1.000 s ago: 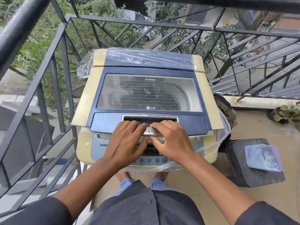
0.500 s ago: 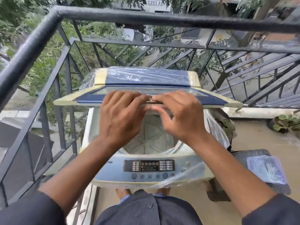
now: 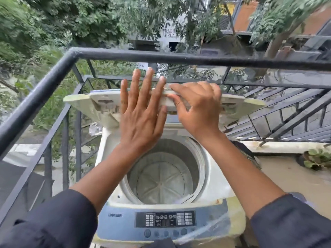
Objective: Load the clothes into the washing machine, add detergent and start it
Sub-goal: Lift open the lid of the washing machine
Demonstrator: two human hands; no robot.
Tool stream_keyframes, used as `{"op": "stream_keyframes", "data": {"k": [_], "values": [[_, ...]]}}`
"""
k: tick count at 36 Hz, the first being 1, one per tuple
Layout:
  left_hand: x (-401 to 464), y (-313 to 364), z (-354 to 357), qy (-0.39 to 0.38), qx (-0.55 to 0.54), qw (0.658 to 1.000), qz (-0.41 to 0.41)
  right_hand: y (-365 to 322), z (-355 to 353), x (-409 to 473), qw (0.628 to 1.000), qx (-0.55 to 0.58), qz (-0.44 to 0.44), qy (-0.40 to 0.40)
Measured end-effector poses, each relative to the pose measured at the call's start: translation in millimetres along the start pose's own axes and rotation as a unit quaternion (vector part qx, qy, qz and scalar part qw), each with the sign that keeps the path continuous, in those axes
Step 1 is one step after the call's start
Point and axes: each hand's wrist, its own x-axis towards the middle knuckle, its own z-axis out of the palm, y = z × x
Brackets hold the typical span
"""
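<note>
A top-loading washing machine (image 3: 213,179) stands in front of me on a balcony. Its lid (image 3: 100,106) is raised, showing its pale underside. The drum (image 3: 161,178) below is open and holds no clothes. My left hand (image 3: 141,113) lies flat against the lid's underside with straight fingers. My right hand (image 3: 198,108) grips the lid's front edge, fingers curled over it. The control panel (image 3: 164,219) with buttons faces me at the near edge. No clothes or detergent are in view.
A black metal railing (image 3: 161,57) runs close behind and to the left of the machine. A potted plant (image 3: 317,159) sits on the floor at the right. Clear plastic wrap (image 3: 231,228) hangs around the machine's front right corner.
The lid went from closed to lifted high and tilted back. Both hands rose with it; my left hand flattened against its underside. The camera tilted upward.
</note>
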Motion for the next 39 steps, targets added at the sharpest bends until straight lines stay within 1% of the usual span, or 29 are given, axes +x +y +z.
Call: {"op": "stream_keyframes", "data": {"k": [4, 8, 13, 18, 25, 32, 39], "values": [[-4, -4, 15, -0.034, 0.011, 0.999, 0.009, 7, 14, 22, 1.000, -0.004, 0.013, 0.003], [2, -9, 27, -0.035, 0.022, 0.999, 0.009, 16, 28, 41, 0.999, -0.018, 0.029, -0.021], [20, -14, 37, -0.037, 0.026, 0.999, 0.008, 17, 34, 37, 0.999, -0.043, -0.004, 0.009], [37, -17, 50, -0.029, 0.003, 1.000, -0.011, 19, 45, 7, 0.995, -0.075, -0.045, -0.052], [40, -17, 77, -0.047, 0.003, 0.999, -0.007, 34, 70, 0, 0.988, -0.111, -0.022, -0.106], [51, -22, 86, -0.061, 0.010, 0.998, -0.009, 42, 85, 10, 0.986, -0.114, -0.017, -0.120], [54, -22, 88, -0.062, 0.018, 0.998, -0.008, 38, 89, 11, 0.988, -0.112, -0.006, -0.104]]}}
